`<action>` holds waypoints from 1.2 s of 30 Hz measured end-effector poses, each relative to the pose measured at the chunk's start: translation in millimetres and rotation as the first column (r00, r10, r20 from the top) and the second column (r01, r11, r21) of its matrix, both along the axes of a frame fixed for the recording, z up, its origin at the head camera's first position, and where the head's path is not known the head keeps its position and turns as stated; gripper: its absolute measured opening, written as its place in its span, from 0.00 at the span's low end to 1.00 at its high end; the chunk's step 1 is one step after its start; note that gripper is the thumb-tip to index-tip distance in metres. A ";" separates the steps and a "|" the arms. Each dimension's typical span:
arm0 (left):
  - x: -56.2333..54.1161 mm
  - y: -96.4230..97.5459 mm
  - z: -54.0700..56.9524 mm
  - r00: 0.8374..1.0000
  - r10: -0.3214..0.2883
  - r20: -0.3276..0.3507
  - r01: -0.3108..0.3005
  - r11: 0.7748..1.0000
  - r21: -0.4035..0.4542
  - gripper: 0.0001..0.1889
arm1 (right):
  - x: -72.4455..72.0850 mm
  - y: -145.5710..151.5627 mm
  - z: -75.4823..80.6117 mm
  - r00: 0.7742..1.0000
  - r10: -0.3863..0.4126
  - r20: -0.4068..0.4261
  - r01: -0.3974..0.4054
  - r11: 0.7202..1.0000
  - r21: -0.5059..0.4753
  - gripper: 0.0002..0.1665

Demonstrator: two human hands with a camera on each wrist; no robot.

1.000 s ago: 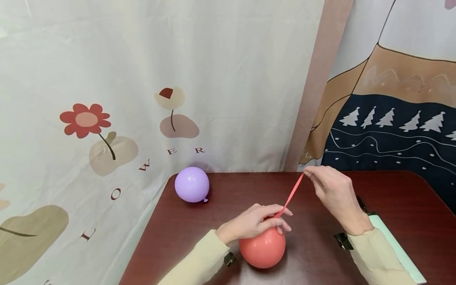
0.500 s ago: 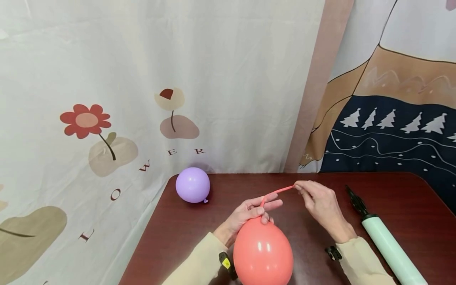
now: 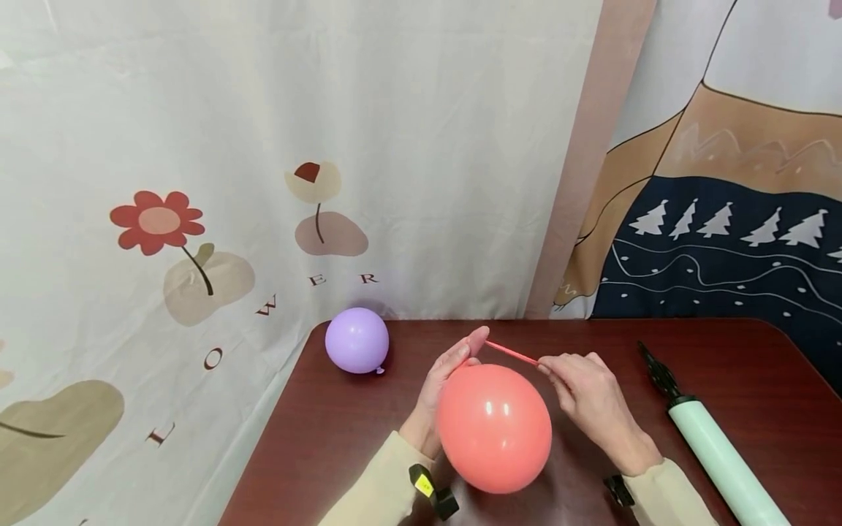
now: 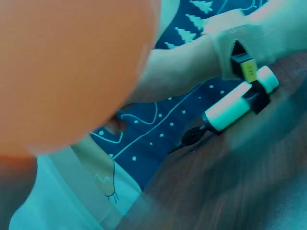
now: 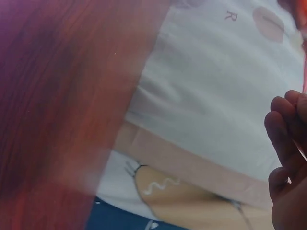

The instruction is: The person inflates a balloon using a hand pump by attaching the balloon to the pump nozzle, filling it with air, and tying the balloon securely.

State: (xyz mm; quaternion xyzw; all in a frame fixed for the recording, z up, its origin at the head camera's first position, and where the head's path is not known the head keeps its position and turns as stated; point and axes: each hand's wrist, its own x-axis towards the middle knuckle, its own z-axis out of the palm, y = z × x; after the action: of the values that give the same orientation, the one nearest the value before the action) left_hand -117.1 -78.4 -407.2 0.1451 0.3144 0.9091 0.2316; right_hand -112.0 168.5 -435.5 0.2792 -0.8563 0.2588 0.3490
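An inflated red balloon (image 3: 495,431) is held up over the front middle of the table, its round body toward me. Behind its upper left side my left hand (image 3: 442,383) holds it near the neck, partly hidden by the balloon. The thin neck is stretched from the left fingers to my right hand (image 3: 592,398), whose thumb and fingers pinch its end. In the left wrist view the balloon (image 4: 72,67) fills the upper left and covers most of the hands. The right wrist view catches the curled right hand (image 5: 288,143) at its edge.
A tied purple balloon (image 3: 357,341) sits at the table's back left corner. On the right lies a mint-green hand pump (image 3: 723,456) with a black nozzle. The dark red-brown table (image 3: 316,453) ends against a printed curtain (image 3: 447,183).
The left hand has turned and lifted the red balloon, bringing its body forward and up. The right hand has moved down and left, its pinch on the neck kept, uncovering the pump.
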 end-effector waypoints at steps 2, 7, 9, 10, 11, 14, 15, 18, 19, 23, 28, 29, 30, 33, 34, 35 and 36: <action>-1.8 1.3 0.1 0.997 0.073 0.027 -0.071 0.993 -0.090 0.15 | 5.6 -1.0 3.5 1.000 0.014 0.005 -0.014 1.000 0.025 0.31; -4.5 2.6 -1.6 0.988 0.153 -0.003 -0.148 0.957 -0.248 0.21 | 16.9 -3.8 12.3 0.999 0.040 0.024 -0.042 0.996 0.084 0.33; -5.2 2.5 -2.6 0.987 0.153 -0.048 -0.160 0.939 -0.305 0.23 | 19.6 -5.0 14.8 0.999 0.048 0.020 -0.050 0.993 0.105 0.34; -5.7 2.5 -3.2 0.986 0.147 -0.073 -0.163 0.928 -0.335 0.23 | 20.6 -5.6 15.8 0.998 0.058 0.013 -0.059 0.992 0.109 0.33; -6.2 2.4 -3.7 0.986 0.138 -0.098 -0.164 0.917 -0.363 0.24 | 21.6 -6.1 16.7 0.998 0.067 0.003 -0.067 0.991 0.113 0.32; -7.1 1.8 -5.1 0.984 0.110 -0.140 -0.160 0.890 -0.427 0.24 | 23.7 -8.1 18.9 0.996 0.083 -0.026 -0.079 0.987 0.137 0.30; -7.1 1.3 -5.6 0.984 0.105 -0.143 -0.158 0.884 -0.440 0.24 | 24.5 -9.0 19.6 0.996 0.087 -0.036 -0.081 0.986 0.145 0.30; -6.1 -0.4 -6.6 0.985 0.110 -0.130 -0.159 0.871 -0.464 0.24 | 26.7 -12.4 22.0 0.994 0.093 -0.057 -0.081 0.981 0.176 0.30; -5.9 -0.7 -6.7 0.985 0.115 -0.125 -0.161 0.867 -0.471 0.23 | 27.4 -13.7 22.5 0.994 0.095 -0.062 -0.083 0.980 0.180 0.30; -5.5 0.3 -5.7 0.981 0.101 -0.168 -0.176 0.828 -0.533 0.22 | 30.3 -20.3 24.0 0.990 0.120 -0.077 -0.102 0.975 0.198 0.28; -3.8 1.7 -1.7 0.953 0.009 -0.303 -0.211 0.736 -0.643 0.20 | 32.1 -30.5 24.9 0.989 0.128 -0.074 -0.110 0.970 0.219 0.24; -3.1 1.8 -1.0 0.943 -0.017 -0.334 -0.223 0.713 -0.665 0.20 | 32.5 -32.3 25.2 0.990 0.126 -0.068 -0.108 0.969 0.222 0.23; -2.5 1.9 -0.9 0.929 -0.043 -0.367 -0.238 0.690 -0.683 0.19 | 33.0 -33.8 25.5 0.990 0.122 -0.066 -0.105 0.969 0.222 0.22; -0.5 3.0 -2.5 0.878 -0.113 -0.464 -0.302 0.622 -0.723 0.19 | 33.5 -37.0 26.2 0.991 0.108 -0.077 -0.090 0.976 0.199 0.21; 0.2 3.6 -3.3 0.853 -0.139 -0.503 -0.335 0.592 -0.732 0.18 | 33.4 -38.0 26.3 0.990 0.106 -0.089 -0.088 0.979 0.183 0.20; 0.9 4.2 -3.6 0.817 -0.169 -0.551 -0.383 0.554 -0.739 0.18 | 33.2 -38.7 26.4 0.990 0.103 -0.095 -0.086 0.982 0.167 0.20; 1.6 4.7 -4.7 0.774 -0.199 -0.602 -0.442 0.511 -0.737 0.18 | 33.1 -39.3 26.4 0.990 0.099 -0.096 -0.083 0.985 0.152 0.19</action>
State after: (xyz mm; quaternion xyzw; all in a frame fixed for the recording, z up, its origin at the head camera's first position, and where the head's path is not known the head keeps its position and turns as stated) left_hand -115.5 -73.6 -411.9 0.2779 0.7844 0.5479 0.0855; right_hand -78.9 129.2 -409.1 0.3561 -0.8402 0.1958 0.3591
